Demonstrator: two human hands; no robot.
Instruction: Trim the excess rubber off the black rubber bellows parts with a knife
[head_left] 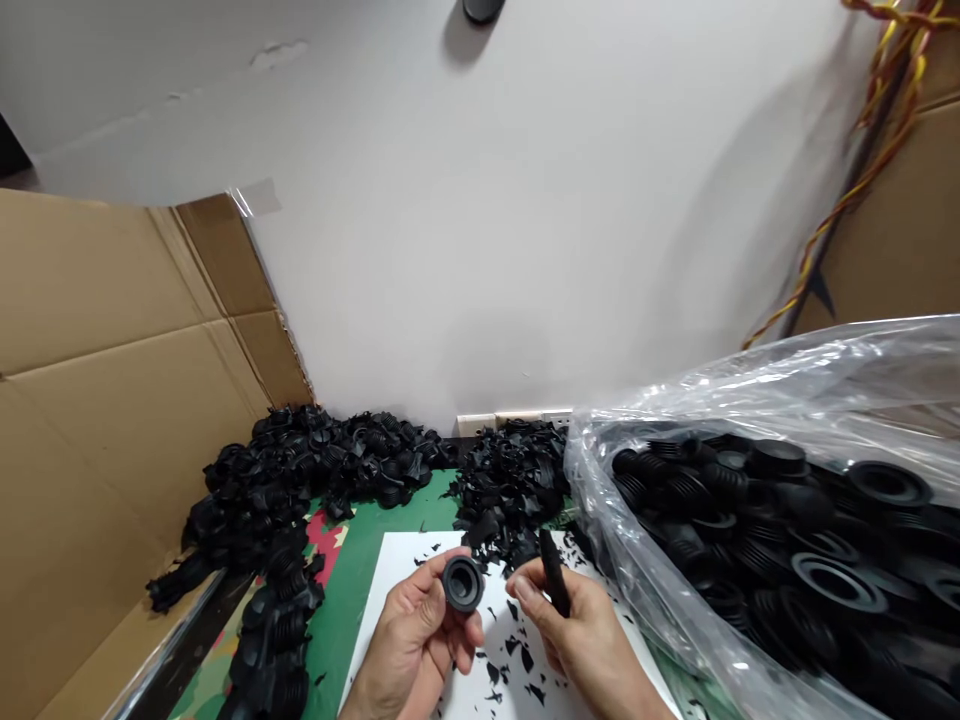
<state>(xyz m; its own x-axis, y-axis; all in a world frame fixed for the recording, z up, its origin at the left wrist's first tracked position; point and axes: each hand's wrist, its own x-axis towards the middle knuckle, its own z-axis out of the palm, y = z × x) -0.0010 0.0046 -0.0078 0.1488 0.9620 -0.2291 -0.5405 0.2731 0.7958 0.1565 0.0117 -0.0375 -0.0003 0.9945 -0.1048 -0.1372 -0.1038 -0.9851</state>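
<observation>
Black round rubbery piece with a hollow centre sits above the white flat sheet, opening facing up toward the viewer, pinched between the thumb and fingers of the left hand. The right hand is closed around a slim dark tool (I cannot tell whether its hidden tip is a blade), near the piece but apart from it. Small black scraps dot the sheet between the hands; a heap of black shreds reaches the sheet's far edge, and a clear plastic bag lies by its right edge. If the tool is sharp, a slip could nick the left fingertips gripping the rim. Too loose a pinch could let the piece twist and drop among the scraps.
</observation>
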